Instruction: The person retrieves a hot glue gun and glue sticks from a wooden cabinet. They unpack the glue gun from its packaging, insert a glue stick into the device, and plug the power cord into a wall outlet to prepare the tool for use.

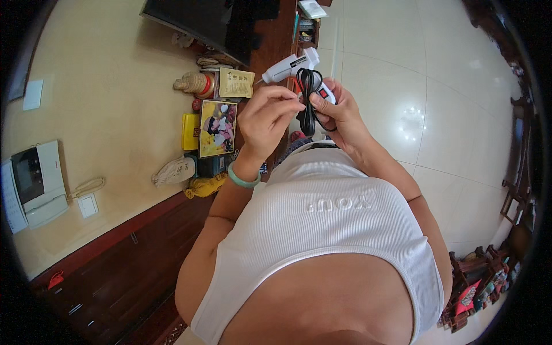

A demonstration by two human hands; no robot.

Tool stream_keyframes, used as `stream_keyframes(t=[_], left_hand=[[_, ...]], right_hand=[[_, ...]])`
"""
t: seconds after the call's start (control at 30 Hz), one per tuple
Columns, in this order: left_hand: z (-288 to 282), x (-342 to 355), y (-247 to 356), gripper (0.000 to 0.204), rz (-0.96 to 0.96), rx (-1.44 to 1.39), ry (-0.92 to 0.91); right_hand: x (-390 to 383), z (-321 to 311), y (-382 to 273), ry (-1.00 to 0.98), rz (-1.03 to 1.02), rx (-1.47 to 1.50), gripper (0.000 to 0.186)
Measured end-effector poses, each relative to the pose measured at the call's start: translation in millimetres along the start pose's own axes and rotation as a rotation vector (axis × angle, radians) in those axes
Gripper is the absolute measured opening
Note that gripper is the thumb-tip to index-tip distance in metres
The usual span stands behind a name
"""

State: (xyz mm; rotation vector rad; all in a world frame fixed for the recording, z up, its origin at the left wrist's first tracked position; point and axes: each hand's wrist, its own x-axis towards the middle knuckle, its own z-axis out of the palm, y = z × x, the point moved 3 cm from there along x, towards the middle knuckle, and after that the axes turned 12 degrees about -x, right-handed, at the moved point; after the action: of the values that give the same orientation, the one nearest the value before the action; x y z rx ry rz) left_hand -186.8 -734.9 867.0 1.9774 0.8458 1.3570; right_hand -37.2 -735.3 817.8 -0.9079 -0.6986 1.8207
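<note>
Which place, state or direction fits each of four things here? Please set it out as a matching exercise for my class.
Things:
1. thin black cable
2. smooth pale green bangle
3. white plastic gun-shaped tool
4. white wall phone with a dark screen

Matches:
A. around the left wrist
B. mounted on the beige wall
C. nozzle toward the picture's left
D. bundled in loops between left hand and right hand

Pairs: 1-D, 2-A, 3-C, 4-B

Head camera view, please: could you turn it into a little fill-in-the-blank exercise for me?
1. The right hand holds a white, gun-shaped plastic tool by its ____.
2. The bundled, looped thin cable is coloured ____.
3. The small rectangular switch is coloured ____.
4. The round pale-green bangle circles the ____ wrist.

Missing words: handle; black; red; left.
</note>
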Motion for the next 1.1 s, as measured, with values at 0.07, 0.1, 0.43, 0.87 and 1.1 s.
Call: stream_keyframes(t=[0.07,0.1,0.43,0.87,1.1], left_hand=[[0.4,1.4,7.4,0.018,0.165,0.076,-0.018],[0.8,-1.7,4.6,0.019,0.105,-0.002,0.023],[3.0,-1.6,19.8,0.02,0.145,0.212,0.015],[34.5,-62.7,-23.9,0.031,-0.716,-0.714,0.39],[34.3,-88.5,-34.7,0.029,-1.039,-0.868,0.367]], right_hand=[[-0.2,-1.1,3.9,-0.017,0.052,0.025,0.031],[-0.4,0.1,5.1,-0.011,0.042,0.038,0.031],[-1.7,-7.7,-4.4,0.206,-0.342,-0.246,0.037],[2.4,-14.4,11.7,0.262,-0.19,0.061,0.03],[4.1,-16.5,-8.7,0.218,-0.259,0.053,0.032]])
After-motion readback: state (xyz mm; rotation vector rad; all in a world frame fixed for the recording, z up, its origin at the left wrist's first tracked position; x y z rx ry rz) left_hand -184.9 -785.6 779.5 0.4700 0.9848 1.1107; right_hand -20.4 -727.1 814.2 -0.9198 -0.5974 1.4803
